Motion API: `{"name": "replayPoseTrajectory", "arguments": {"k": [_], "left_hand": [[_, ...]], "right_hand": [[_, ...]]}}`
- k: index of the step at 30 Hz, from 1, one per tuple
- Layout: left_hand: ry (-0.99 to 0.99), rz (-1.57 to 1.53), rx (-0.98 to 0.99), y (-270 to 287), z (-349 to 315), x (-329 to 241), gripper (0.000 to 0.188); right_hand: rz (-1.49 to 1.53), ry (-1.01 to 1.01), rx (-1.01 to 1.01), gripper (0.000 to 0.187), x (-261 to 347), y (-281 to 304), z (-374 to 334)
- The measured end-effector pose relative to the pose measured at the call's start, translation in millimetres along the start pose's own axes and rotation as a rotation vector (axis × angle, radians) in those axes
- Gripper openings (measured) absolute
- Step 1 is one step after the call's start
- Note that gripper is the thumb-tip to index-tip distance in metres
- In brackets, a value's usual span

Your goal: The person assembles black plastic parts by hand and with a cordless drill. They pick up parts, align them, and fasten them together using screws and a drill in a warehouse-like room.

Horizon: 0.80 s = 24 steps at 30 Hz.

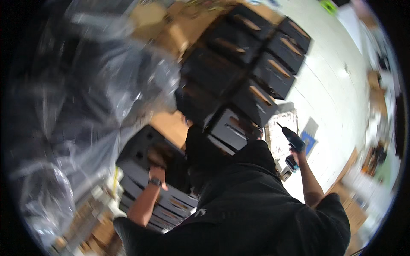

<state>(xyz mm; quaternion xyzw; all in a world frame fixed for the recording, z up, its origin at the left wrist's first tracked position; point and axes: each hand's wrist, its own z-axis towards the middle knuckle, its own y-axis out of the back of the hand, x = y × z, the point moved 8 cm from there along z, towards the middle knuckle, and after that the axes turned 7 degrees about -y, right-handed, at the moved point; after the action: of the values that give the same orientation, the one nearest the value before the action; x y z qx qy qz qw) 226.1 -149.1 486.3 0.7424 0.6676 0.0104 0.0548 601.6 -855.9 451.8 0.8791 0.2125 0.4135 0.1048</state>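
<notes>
In my right hand [297, 152] is a black and teal cordless drill [293, 138], its thin bit pointing up and to the left. My fingers wrap round its handle above the battery. On the other side of me, my left hand [157, 174], with a watch at the wrist, is at a black box-shaped cabinet [136, 145] that has small round holes in its top. Motion blur smears those fingers, so their grip is unclear. Ahead of my legs stand rows of similar black cabinets [213, 68], several with brown slot-like openings and a metal bar.
Crumpled clear plastic wrap [106, 81] covers a large dark stack on the left. Brown cardboard [168, 126] lies between the cabinets. Right of the rows is a pale floor [326, 89] with a blue object [307, 140] on it. Cartons and shelved goods line the far right.
</notes>
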Motion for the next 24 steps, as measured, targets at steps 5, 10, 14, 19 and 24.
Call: {"name": "replayPoseTrajectory", "arguments": {"k": [5,10,14,19,24], "left_hand": [[0.16,-0.148,0.036,50.0,-94.7,-57.5,0.105],[0.348,-0.017,0.03,124.3,-129.9,-136.5,0.097],[0.444,0.058,0.046,178.0,-158.6,-213.9,0.09],[0.496,0.111,0.054,213.0,-205.6,-303.0,0.082],[0.437,0.338,0.031,279.8,-253.7,-397.8,0.071]], "right_hand": [[-0.013,0.067,-0.203,0.025,-50.4,45.7,10.8],[0.199,-0.231,-0.424,0.012,-202.8,126.6,25.3],[0.321,-0.287,-0.572,0.014,-267.9,221.4,-1.1],[0.164,-0.251,-0.696,0.021,-313.8,349.4,-13.4],[0.116,-0.317,-0.668,0.019,-301.6,454.6,-43.2]]}}
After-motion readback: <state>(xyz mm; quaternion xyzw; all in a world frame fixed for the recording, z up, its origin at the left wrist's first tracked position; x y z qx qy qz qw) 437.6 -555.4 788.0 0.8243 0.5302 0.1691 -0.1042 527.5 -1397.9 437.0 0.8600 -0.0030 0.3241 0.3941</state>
